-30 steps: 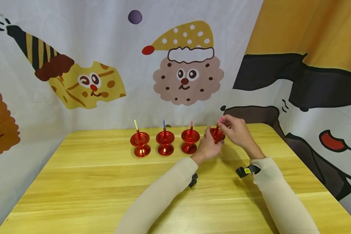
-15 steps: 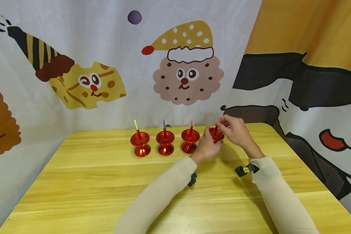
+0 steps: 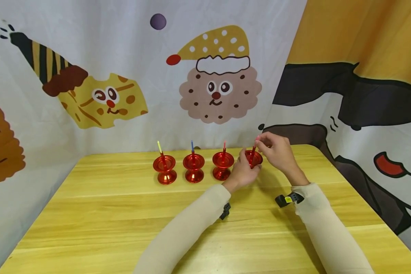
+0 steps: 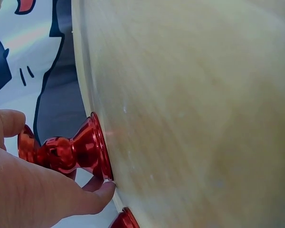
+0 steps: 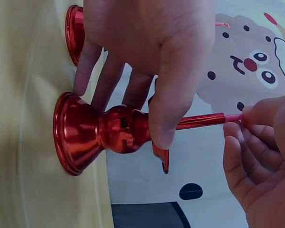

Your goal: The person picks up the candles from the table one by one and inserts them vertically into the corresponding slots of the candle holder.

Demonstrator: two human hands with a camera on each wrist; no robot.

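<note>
A shiny red candle holder (image 3: 255, 155) stands at the right end of a row near the table's back edge. My left hand (image 3: 243, 173) grips it, thumb over the dish rim and other fingers along its far side, as the right wrist view shows. From the dish rises a thin red tube with a pink candle (image 5: 232, 118) at its top end. My right hand (image 3: 277, 152) pinches that candle between thumb and fingertips, right at the tube's mouth. In the left wrist view the holder's flared base (image 4: 97, 147) sits on the tabletop.
Three matching red holders stand to the left, carrying a yellow candle (image 3: 159, 147), a blue candle (image 3: 192, 146) and a pinkish-red candle (image 3: 224, 144). The nearest holder (image 3: 221, 173) is close beside my left hand. A cartoon-printed curtain (image 3: 123, 38) hangs behind the wooden table (image 3: 106, 220).
My right hand's fingers have shifted slightly on the pink candle, and its knuckles have risen a little since half a second ago. My left hand keeps its grip on the holder.
</note>
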